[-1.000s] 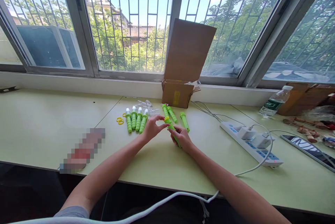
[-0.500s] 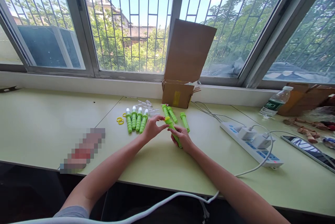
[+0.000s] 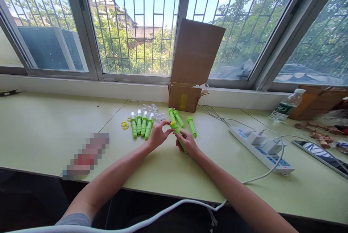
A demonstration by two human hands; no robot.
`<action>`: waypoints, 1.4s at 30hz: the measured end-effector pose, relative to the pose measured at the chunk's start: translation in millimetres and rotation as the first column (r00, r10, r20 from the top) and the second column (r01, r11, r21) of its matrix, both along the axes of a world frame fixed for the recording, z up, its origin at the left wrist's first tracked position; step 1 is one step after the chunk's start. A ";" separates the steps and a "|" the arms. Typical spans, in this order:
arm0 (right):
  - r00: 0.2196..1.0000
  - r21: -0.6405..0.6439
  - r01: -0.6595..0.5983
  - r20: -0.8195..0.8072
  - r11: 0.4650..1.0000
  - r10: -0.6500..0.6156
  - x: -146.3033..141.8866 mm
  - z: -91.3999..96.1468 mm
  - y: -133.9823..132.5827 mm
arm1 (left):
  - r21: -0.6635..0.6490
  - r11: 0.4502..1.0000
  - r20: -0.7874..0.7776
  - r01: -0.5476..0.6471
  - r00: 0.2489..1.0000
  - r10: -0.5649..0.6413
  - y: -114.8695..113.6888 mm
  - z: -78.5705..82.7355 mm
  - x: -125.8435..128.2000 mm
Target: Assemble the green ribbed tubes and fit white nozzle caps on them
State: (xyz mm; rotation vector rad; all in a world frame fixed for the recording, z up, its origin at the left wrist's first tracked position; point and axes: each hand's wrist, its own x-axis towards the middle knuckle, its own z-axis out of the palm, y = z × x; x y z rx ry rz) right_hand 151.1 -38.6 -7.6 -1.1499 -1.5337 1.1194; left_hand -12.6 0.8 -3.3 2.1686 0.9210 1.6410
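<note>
In the head view, mid-table [image 3: 206, 178]: left hand [image 3: 157, 134] pinches the yellow top [image 3: 173, 123] of a green tube [image 3: 176, 128]; right hand [image 3: 190, 144] grips its body. Four tubes [image 3: 139, 124] with clear tips [image 3: 139, 113] appear done; three tubes [image 3: 191, 126] without visible tips look pending. Moving room: toward the near edge; power strip [image 3: 260, 150] bounds right.

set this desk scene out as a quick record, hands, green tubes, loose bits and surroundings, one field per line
left hand: thumb and finger at the yellow-topped end of a green tube
right hand: gripping that tube lower down
row left of hands: four green tubes with clear tops
beyond hands: three other green tubes
loose bits: yellow rings, clear plastic pieces
back: cardboard box, lid up
right side: power strip, bottle, phone
</note>
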 end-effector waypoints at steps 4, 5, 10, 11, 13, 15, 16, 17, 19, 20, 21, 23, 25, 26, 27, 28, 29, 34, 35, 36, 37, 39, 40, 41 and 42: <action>0.981 0.190 0.134 0.116 0.973 -0.158 -2.7 -3.6 0.3 | 0.020 0.999 -0.017 -0.045 0.999 0.046 0.1 0.9 -2.4; 0.969 0.245 0.159 0.145 0.956 -0.198 -2.9 -4.3 0.3 | 0.023 0.998 -0.020 -0.058 0.998 0.058 0.1 1.2 -3.0; 0.935 0.378 0.178 0.223 0.909 -0.276 -1.6 -5.6 1.3 | 0.010 0.997 -0.026 -0.079 0.997 0.079 1.1 2.0 -4.0; 0.938 0.375 0.175 0.217 0.910 -0.270 -1.1 -5.5 1.7 | 0.005 0.997 -0.027 -0.077 0.997 0.077 1.3 2.1 -3.8; 0.952 0.348 0.167 0.188 0.923 -0.243 0.0 -5.2 2.2 | 0.000 0.997 -0.028 -0.071 0.997 0.071 1.5 2.4 -3.3; 0.968 0.294 0.152 0.148 0.944 -0.202 0.6 -4.7 2.2 | 0.000 0.998 -0.029 -0.065 0.997 0.065 1.5 2.8 -3.0; 0.976 0.260 0.141 0.125 0.955 -0.178 0.8 -4.4 2.1 | -0.001 0.998 -0.028 -0.061 0.998 0.061 1.4 3.1 -2.9; 0.982 0.226 0.130 0.101 0.965 -0.156 0.8 -4.0 1.9 | -0.002 0.998 -0.026 -0.057 0.998 0.057 1.3 3.4 -2.8; 0.990 0.171 0.113 0.059 0.979 -0.125 0.6 -3.3 1.3 | -0.004 0.998 -0.022 -0.055 0.998 0.055 1.1 3.7 -2.5; 0.992 0.152 0.108 0.043 0.982 -0.116 0.6 -3.0 1.0 | -0.005 0.998 -0.020 -0.058 0.998 0.058 1.1 3.8 -2.2; 0.994 0.139 0.104 0.032 0.985 -0.109 0.5 -2.7 0.8 | -0.005 0.998 -0.018 -0.064 0.998 0.064 1.1 3.8 -1.9; 0.995 0.127 0.098 0.017 0.987 -0.101 0.4 -2.1 0.4 | -0.002 0.997 -0.016 -0.076 0.997 0.076 1.1 3.6 -1.2; 0.995 0.126 0.097 0.007 0.987 -0.098 0.6 -1.9 0.3 | 0.004 0.996 -0.015 -0.085 0.996 0.085 1.0 3.3 -0.5; 0.995 0.126 0.098 0.003 0.987 -0.099 0.7 -1.9 0.3 | 0.006 0.996 -0.015 -0.089 0.996 0.089 0.8 3.2 -0.2; 0.995 0.125 0.098 0.000 0.987 -0.099 0.8 -1.9 0.3 | 0.008 0.996 -0.015 -0.092 0.996 0.092 0.6 3.2 0.0; 0.995 0.123 0.098 -0.002 0.988 -0.099 1.0 -1.9 0.4 | 0.008 0.995 -0.016 -0.095 0.995 0.095 0.4 3.1 0.1; 0.995 0.119 0.097 -0.005 0.988 -0.097 1.1 -2.0 0.4 | 0.008 0.995 -0.018 -0.098 0.995 0.098 0.2 3.1 0.3; 0.996 0.094 0.079 -0.044 0.992 -0.075 1.0 -1.2 -0.8 | 0.007 0.996 -0.011 -0.089 0.996 0.089 0.1 3.4 0.8; 0.996 0.087 0.077 -0.053 0.993 -0.072 0.9 -0.8 -1.2 | 0.007 0.997 -0.009 -0.083 0.997 0.083 0.3 3.5 0.8; 0.996 0.079 0.075 -0.061 0.994 -0.070 0.9 -0.4 -1.6 | 0.007 0.997 -0.008 -0.075 0.997 0.075 0.5 3.5 0.8; 0.995 0.071 0.073 -0.067 0.995 -0.069 0.9 0.1 -1.8 | 0.007 0.998 -0.008 -0.068 0.998 0.068 0.7 3.6 0.8; 0.995 0.055 0.071 -0.076 0.996 -0.067 1.3 0.9 -1.9 | 0.008 0.998 -0.009 -0.056 0.998 0.056 1.0 3.9 0.8; 0.994 0.048 0.071 -0.082 0.996 -0.066 1.6 1.2 -1.7 | 0.008 0.999 -0.009 -0.052 0.999 0.052 1.1 4.1 0.9; 0.994 0.040 0.069 -0.087 0.997 -0.066 1.9 1.5 -1.5 | 0.009 0.999 -0.008 -0.048 0.999 0.048 1.2 4.3 0.9; 0.994 0.033 0.068 -0.094 0.997 -0.065 2.3 1.8 -1.2 | 0.009 0.999 -0.008 -0.046 0.999 0.046 1.2 4.5 1.0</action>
